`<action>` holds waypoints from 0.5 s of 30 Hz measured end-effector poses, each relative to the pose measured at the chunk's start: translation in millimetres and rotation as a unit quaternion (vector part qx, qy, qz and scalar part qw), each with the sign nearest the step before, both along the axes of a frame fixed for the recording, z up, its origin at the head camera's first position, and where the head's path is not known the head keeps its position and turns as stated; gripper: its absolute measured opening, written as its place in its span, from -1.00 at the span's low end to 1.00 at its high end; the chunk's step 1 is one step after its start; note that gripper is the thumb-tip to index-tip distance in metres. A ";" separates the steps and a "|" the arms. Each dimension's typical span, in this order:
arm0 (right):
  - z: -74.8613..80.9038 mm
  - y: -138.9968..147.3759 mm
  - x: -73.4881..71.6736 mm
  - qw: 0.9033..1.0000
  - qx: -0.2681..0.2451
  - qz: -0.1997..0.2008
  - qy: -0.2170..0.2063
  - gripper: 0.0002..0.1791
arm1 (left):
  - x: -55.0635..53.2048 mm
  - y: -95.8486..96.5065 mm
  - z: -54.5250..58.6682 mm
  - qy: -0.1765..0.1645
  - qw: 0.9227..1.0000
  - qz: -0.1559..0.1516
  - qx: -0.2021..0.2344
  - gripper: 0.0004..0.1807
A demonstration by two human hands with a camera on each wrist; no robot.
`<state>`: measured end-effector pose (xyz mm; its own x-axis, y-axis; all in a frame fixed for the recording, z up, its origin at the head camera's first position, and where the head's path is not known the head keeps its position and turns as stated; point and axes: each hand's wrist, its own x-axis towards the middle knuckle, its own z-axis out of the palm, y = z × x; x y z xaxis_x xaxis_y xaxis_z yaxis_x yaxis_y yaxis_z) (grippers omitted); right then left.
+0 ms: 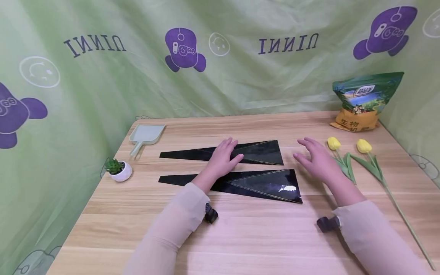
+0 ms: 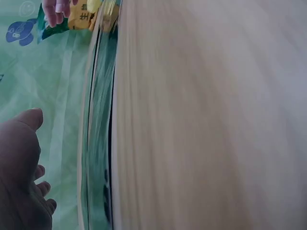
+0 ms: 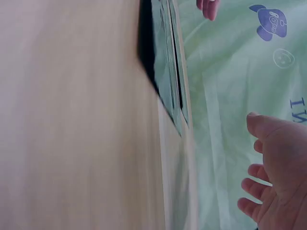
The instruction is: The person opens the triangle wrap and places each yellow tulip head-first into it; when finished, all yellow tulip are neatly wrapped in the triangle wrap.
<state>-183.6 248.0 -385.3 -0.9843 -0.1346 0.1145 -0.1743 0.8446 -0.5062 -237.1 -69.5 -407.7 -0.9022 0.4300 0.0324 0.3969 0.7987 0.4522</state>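
Two glossy black tapered flower sleeves lie flat on the table, their narrow ends pointing left. Across the middle of the far sleeve (image 1: 262, 152) and the near sleeve (image 1: 264, 185) reaches my left hand (image 1: 221, 160), palm down with fingers extended; contact with them cannot be made out. My right hand (image 1: 319, 162) is held right of the sleeves' wide ends, fingers loosely spread, with nothing in it. Beside it lie two yellow artificial tulips, the left tulip (image 1: 333, 143) partly behind the forearm and the right tulip (image 1: 363, 146) with its long stem toward the front.
A green and orange bag (image 1: 361, 103) stands at the back right corner. On the left are a pale dustpan (image 1: 147, 134) and a small potted succulent (image 1: 122, 172). A green printed curtain (image 1: 240, 84) hangs behind the wooden table (image 1: 113, 221).
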 end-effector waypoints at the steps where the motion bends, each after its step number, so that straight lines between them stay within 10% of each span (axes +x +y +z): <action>1: 0.3 3.5 2.7 1.000 -0.003 -0.004 -0.001 -0.30 | -1.1 4.9 -0.3 -0.003 1.000 -0.006 0.008 -0.30; 15: 4.5 61.9 45.9 0.998 0.004 -0.050 -0.037 -0.29 | -18.9 56.8 -9.7 -0.031 0.999 -0.019 0.035 -0.34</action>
<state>-137.7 309.9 -380.8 -0.9986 -0.0361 0.0398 -0.0513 0.8603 -0.5072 -256.1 -12.7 -417.4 -0.8865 0.4627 0.0083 0.3960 0.7491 0.5311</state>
